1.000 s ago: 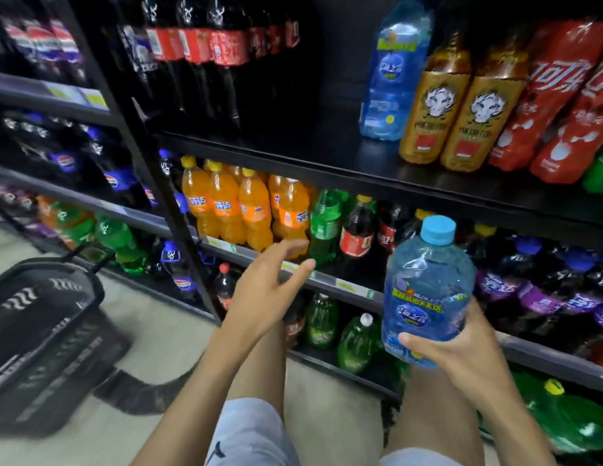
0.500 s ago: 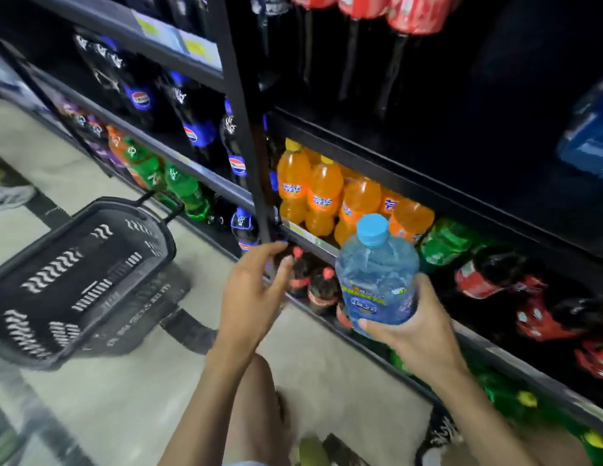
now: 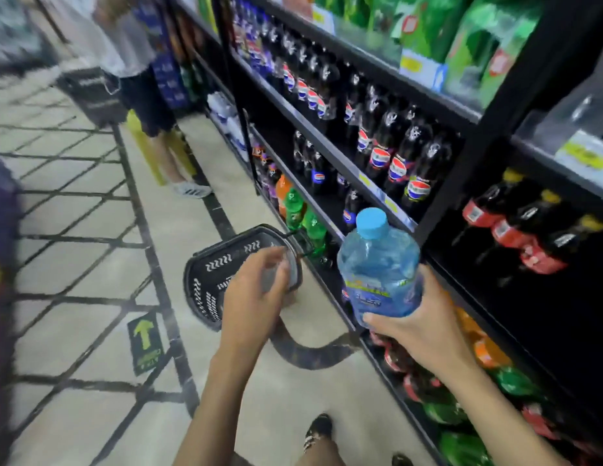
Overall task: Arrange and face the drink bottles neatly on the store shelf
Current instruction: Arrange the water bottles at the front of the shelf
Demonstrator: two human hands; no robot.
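Fingers, right hand: wrapped round lower body of water bottle, thumb across front
Fingers, left hand: loosely bent, holding nothing, above basket
Bottle position: upright, blue cap up, out in aisle just before shelf, on no tier
Done: cola rows apparently faced, labels outward
Left: slot to find, held bottle to set down and face; early stage, by judgement

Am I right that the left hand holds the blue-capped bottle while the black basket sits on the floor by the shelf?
No: the head view shows the right hand holding the blue-capped bottle; the left hand is off it. The black basket sits on the floor by the shelf.
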